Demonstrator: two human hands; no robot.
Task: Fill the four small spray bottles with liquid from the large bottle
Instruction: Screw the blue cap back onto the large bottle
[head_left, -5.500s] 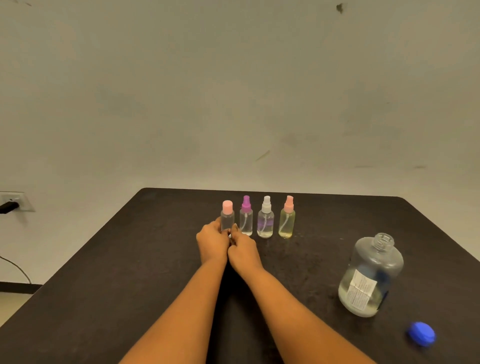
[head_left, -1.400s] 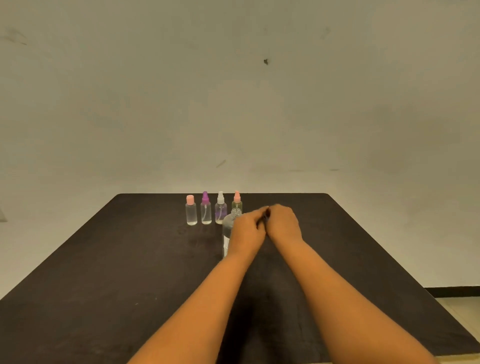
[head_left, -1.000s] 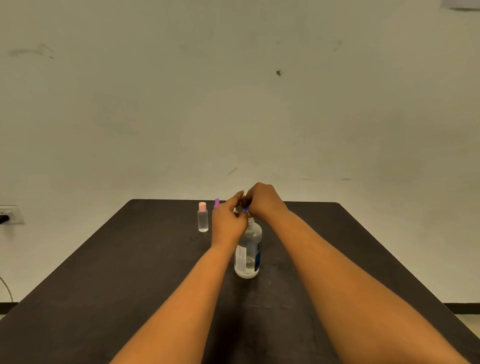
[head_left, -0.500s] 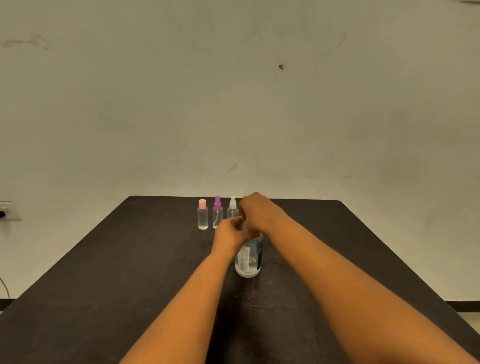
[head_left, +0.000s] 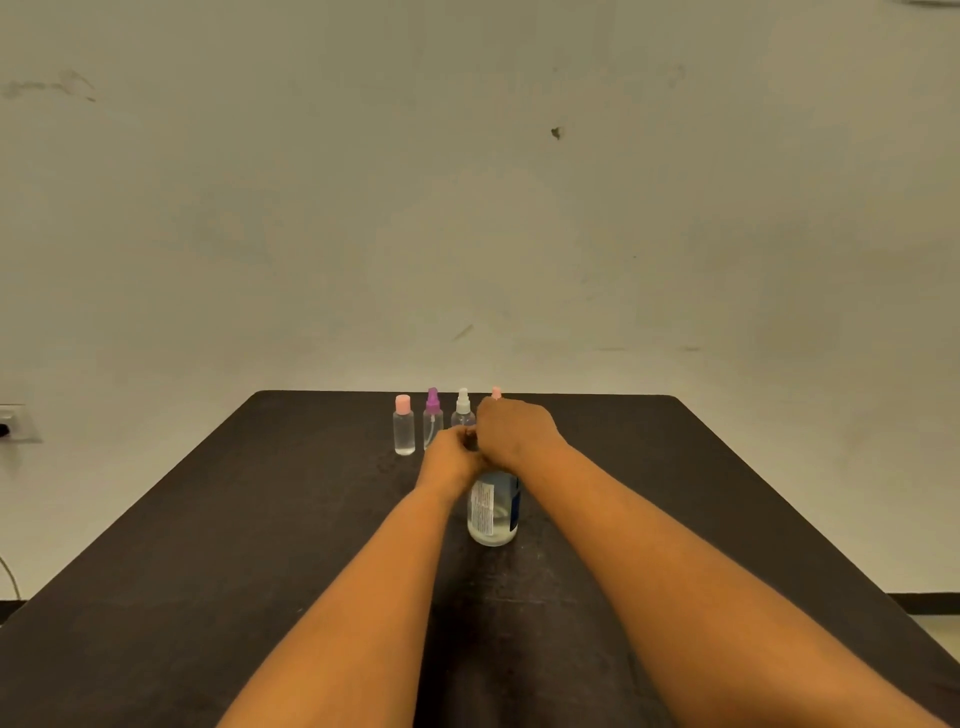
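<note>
Both hands on the large bottle's top, centre frame.

My right hand (head_left: 511, 431) is closed over the top, my left hand (head_left: 449, 457) clamped on the neck of the large bottle (head_left: 492, 512). A hard twist could tip it into the spray bottles (head_left: 404, 432) just behind. It's clear, labelled, liquid low.

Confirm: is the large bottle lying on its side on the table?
No, the large bottle stands upright on the table, with both hands at its top.
</note>
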